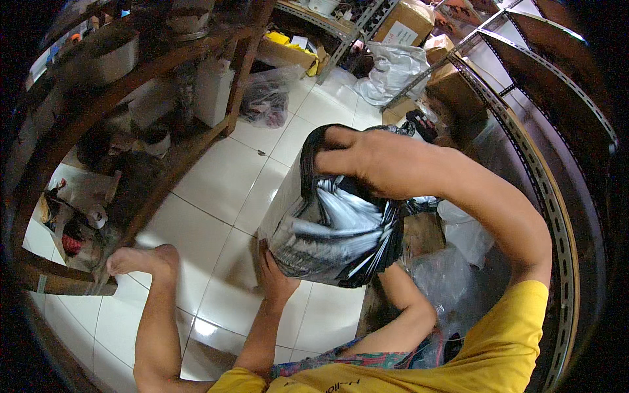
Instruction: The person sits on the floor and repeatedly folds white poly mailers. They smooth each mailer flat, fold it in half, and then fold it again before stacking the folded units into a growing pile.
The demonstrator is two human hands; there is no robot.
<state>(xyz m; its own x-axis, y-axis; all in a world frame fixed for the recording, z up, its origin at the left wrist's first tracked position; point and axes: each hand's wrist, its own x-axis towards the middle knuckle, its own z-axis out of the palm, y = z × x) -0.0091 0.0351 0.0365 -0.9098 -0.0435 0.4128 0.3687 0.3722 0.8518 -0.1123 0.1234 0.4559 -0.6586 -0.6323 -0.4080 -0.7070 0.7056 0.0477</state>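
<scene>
A big black plastic bag (334,229) sits in the middle of the view, held up above the white tiled floor (223,177). It is shiny, crinkly and stuffed full. Its top is pulled together into a dark neck at about 12 o'clock on the bag.

The right hand (373,160) is at the top of the bag, at 12 o'clock. Its fingers (327,160) are curled tight around the dark neck, so the bag hangs under them.

The left hand (275,275) is under the bag, at about 7 o'clock. Its palm and fingers press up against the bag's bottom corner. The fingers are mostly hidden behind the bag, so I cannot tell how wide they are spread.

A bare foot (141,259) rests on the floor at 9 o'clock from the bag, near a wooden shelf (164,164) full of odds and ends. A metal rack (544,177) curves along the right side, at 3 o'clock. Clear plastic bags (452,275) lie just beside the black bag, at 4 o'clock. Cardboard boxes (406,23) and a white sack (393,69) sit far off at 12 o'clock.
</scene>
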